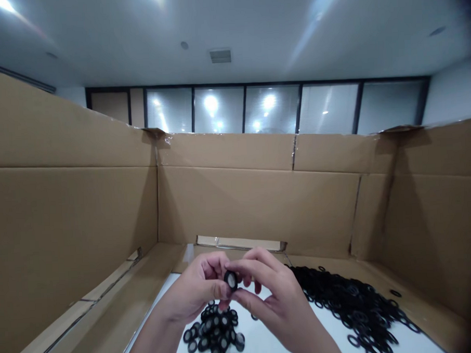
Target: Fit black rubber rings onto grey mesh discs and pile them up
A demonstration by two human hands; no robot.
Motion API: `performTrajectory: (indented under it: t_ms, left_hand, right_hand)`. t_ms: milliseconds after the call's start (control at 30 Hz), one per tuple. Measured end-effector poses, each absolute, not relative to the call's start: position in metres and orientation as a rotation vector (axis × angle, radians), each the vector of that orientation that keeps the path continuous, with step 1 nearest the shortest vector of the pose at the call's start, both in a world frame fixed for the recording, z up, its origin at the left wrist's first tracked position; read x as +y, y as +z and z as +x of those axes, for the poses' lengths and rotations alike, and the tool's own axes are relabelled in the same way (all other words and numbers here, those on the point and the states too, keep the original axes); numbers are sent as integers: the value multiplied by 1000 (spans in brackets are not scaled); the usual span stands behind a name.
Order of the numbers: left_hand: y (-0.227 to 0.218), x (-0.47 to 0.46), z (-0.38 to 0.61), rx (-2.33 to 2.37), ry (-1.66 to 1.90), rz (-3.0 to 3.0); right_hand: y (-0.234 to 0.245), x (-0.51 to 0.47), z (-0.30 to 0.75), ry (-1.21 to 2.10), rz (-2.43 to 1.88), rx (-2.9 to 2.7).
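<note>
Right, the left hand point(197, 288) and right hand point(274, 294) are curled in close, fingertips pinching one pale-centred black ring point(231, 281) between them. It's held just above a small heap of rings point(215, 329) on the white surface point(274, 346). Further right, a bigger black pile point(354, 306) spreads against the cardboard wall point(256, 207).

1 head-worn view, facing forward and down, close above left hand point(191, 290), right hand point(278, 304)
</note>
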State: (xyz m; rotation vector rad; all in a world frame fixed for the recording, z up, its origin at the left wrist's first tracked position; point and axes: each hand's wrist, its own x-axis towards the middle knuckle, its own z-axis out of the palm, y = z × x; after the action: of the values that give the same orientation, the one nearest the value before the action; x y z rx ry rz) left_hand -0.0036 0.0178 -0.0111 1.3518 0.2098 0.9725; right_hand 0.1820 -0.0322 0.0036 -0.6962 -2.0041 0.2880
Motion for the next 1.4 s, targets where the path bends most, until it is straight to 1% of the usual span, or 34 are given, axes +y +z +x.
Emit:
performTrajectory:
  t_ms: [100, 233, 367, 467, 633, 833, 933, 1067, 1167, 1267, 1400]
  left_hand:
    - [-9, 16, -5, 242, 972, 1456]
    - [-1, 9, -6, 416, 1036, 1670]
    - [4, 3, -8, 562, 1101, 1791]
    - [3, 0, -8, 612, 1180, 1837]
    - [-1, -6, 0, 681, 1314, 1948]
    - [-10, -11, 16, 732, 1501, 2016]
    - [-13, -11, 20, 801, 1612, 2116]
    - [-19, -9, 26, 831, 1671, 2144]
    - [-22, -9, 29, 773, 1800, 2241]
    - [-23, -10, 30, 754, 1913, 2328]
    - [-23, -11, 30, 824, 1887, 2298]
  right_hand:
    - [4, -30, 183, 226, -718, -1979]
    - [5, -28, 185, 145, -790, -1955]
    - [5, -26, 184, 131, -890, -1945]
    - [4, -25, 182, 222, -854, -1911]
    - [-1, -27, 169, 403, -675, -1828]
    - [-16, -20, 142, 542, -619, -1599]
    - [-26, -16, 132, 495, -639, -1490]
    - [-35, -15, 129, 296, -688, -1435]
    - [-36, -13, 130, 198, -724, -1438]
    - [-36, -12, 131, 198, -689, -1437]
    - [-40, -14, 131, 283, -631, -1434]
